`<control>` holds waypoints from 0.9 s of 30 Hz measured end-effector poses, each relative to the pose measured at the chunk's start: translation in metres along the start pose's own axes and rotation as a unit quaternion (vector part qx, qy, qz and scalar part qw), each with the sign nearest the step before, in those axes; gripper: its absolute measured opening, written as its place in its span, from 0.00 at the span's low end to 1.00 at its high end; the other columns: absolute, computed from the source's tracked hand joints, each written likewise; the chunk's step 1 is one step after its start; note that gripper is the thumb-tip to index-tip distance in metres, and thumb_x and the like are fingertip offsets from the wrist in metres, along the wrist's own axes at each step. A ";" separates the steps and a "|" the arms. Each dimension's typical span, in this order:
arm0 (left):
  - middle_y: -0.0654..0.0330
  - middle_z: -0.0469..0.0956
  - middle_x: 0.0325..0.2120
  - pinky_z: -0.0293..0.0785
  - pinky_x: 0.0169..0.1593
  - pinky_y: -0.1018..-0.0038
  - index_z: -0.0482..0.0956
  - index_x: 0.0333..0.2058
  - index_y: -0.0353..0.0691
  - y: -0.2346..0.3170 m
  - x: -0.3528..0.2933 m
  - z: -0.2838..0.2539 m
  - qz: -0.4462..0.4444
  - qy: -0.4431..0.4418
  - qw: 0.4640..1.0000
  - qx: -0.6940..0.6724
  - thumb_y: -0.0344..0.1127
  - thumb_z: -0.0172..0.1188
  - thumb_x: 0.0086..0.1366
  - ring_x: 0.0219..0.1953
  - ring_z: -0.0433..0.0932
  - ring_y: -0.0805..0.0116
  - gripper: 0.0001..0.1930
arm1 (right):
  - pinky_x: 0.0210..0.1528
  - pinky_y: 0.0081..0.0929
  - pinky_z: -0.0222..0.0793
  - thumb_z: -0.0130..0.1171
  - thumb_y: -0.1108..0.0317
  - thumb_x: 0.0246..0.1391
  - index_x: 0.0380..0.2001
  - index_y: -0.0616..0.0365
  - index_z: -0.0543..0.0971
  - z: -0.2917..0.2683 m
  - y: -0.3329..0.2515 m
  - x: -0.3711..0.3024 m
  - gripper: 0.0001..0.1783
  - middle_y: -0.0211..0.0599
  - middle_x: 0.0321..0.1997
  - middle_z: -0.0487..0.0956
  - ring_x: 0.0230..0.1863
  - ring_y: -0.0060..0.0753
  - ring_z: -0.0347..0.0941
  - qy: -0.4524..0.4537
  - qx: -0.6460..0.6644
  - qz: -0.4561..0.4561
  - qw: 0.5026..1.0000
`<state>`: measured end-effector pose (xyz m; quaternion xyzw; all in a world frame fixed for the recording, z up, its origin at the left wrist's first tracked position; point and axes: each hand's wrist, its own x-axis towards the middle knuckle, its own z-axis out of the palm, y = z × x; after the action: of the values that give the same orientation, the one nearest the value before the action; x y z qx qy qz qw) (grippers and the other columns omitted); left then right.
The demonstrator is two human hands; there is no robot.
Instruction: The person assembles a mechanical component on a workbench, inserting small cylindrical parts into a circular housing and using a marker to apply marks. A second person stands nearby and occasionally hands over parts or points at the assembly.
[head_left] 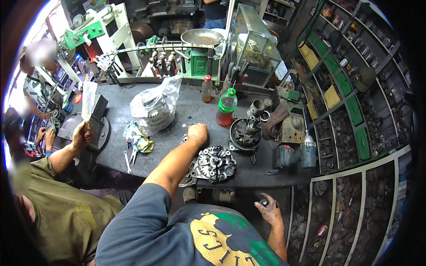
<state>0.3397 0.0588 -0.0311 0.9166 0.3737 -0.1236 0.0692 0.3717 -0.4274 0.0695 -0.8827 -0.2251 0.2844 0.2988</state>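
Note:
My left hand point(197, 134) rests on the dark workbench point(177, 153), closed in a fist; whether anything is inside it is hidden. Just nearer to me lies an alternator housing point(215, 164) of grey metal, its inner side up. My right hand point(269, 209) hangs off the bench's near edge, its blackened fingers curled round a small, dark, shiny round piece point(264, 202) whose kind I cannot tell. Right of my left hand stands a rotor point(246, 134) in its metal housing, shaft up. A bottle of red liquid point(225, 108) with a green cap stands behind it.
A clear bag with metal parts point(154, 108), a rag point(136, 137) and a wrench point(127, 162) lie left. A cordless impact wrench point(306, 153) and a vise-like block point(290, 128) occupy the right. Left, a co-worker's hand point(82, 135) holds a whitish sheet. Shelves point(341, 179) line the right.

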 end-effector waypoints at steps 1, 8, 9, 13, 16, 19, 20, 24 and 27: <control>0.50 0.90 0.53 0.85 0.58 0.57 0.91 0.51 0.42 -0.002 0.000 -0.003 -0.013 0.011 0.999 -0.041 0.35 0.60 0.73 0.56 0.90 0.53 0.15 | 0.53 0.40 0.79 0.80 0.58 0.58 0.63 0.59 0.84 0.000 -0.005 0.003 0.32 0.45 0.42 0.87 0.45 0.40 0.84 -0.003 -0.004 -0.006 1.000; 0.43 0.90 0.44 0.85 0.56 0.57 0.87 0.49 0.33 -0.041 -0.071 -0.069 -0.072 0.185 0.879 -0.432 0.34 0.74 0.63 0.49 0.91 0.46 0.18 | 0.57 0.44 0.81 0.79 0.56 0.59 0.65 0.60 0.82 -0.016 -0.026 0.032 0.35 0.53 0.47 0.89 0.49 0.50 0.87 0.010 -0.039 -0.080 0.996; 0.46 0.91 0.43 0.85 0.55 0.59 0.87 0.48 0.33 -0.047 -0.093 -0.080 -0.035 0.209 0.851 -0.480 0.33 0.76 0.63 0.48 0.91 0.52 0.17 | 0.55 0.43 0.81 0.79 0.59 0.59 0.64 0.62 0.83 -0.020 -0.030 0.038 0.33 0.53 0.46 0.89 0.47 0.48 0.87 -0.005 0.003 -0.060 0.998; 0.53 0.91 0.42 0.86 0.52 0.64 0.86 0.48 0.35 -0.037 -0.223 -0.128 0.147 0.147 0.815 -0.542 0.29 0.75 0.65 0.45 0.91 0.63 0.14 | 0.53 0.41 0.82 0.81 0.68 0.53 0.60 0.62 0.84 -0.035 -0.098 0.039 0.31 0.48 0.44 0.89 0.46 0.45 0.88 0.030 0.030 -0.224 0.974; 0.51 0.90 0.43 0.87 0.49 0.60 0.86 0.52 0.38 -0.018 -0.282 -0.125 0.315 0.155 0.837 -0.420 0.30 0.75 0.65 0.44 0.91 0.51 0.17 | 0.53 0.40 0.83 0.81 0.69 0.51 0.60 0.62 0.84 -0.033 -0.171 0.033 0.32 0.47 0.45 0.90 0.47 0.45 0.89 -0.038 0.056 -0.378 0.923; 0.49 0.88 0.43 0.87 0.51 0.55 0.85 0.52 0.39 -0.002 -0.303 -0.107 0.303 0.119 0.837 -0.439 0.31 0.73 0.65 0.46 0.89 0.44 0.17 | 0.48 0.38 0.85 0.78 0.71 0.54 0.50 0.65 0.86 -0.011 -0.199 0.032 0.20 0.49 0.44 0.90 0.42 0.47 0.90 -0.130 0.088 -0.414 0.896; 0.49 0.88 0.44 0.87 0.51 0.55 0.85 0.52 0.39 -0.001 -0.306 -0.101 0.293 0.135 0.839 -0.438 0.31 0.73 0.66 0.46 0.89 0.44 0.16 | 0.47 0.39 0.85 0.77 0.72 0.55 0.43 0.65 0.87 0.001 -0.201 0.033 0.14 0.50 0.42 0.90 0.42 0.49 0.90 -0.112 0.077 -0.439 0.888; 0.48 0.89 0.43 0.86 0.52 0.56 0.86 0.52 0.39 -0.010 -0.313 -0.082 0.255 0.165 0.841 -0.447 0.31 0.73 0.66 0.46 0.89 0.46 0.16 | 0.44 0.39 0.84 0.75 0.74 0.55 0.40 0.64 0.87 0.019 -0.204 0.029 0.11 0.48 0.38 0.89 0.39 0.49 0.89 -0.105 0.049 -0.413 0.903; 0.47 0.89 0.42 0.86 0.50 0.59 0.87 0.49 0.38 -0.034 -0.299 -0.078 0.130 0.245 0.843 -0.461 0.29 0.75 0.64 0.44 0.90 0.48 0.15 | 0.42 0.37 0.82 0.74 0.75 0.56 0.39 0.64 0.87 0.026 -0.200 0.027 0.08 0.48 0.37 0.89 0.37 0.46 0.89 -0.032 0.041 -0.376 0.925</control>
<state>0.1232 -0.0996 0.1260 0.8197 0.2698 0.3017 0.4053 0.3298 -0.2575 0.1741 -0.7109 -0.5378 0.1880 0.4125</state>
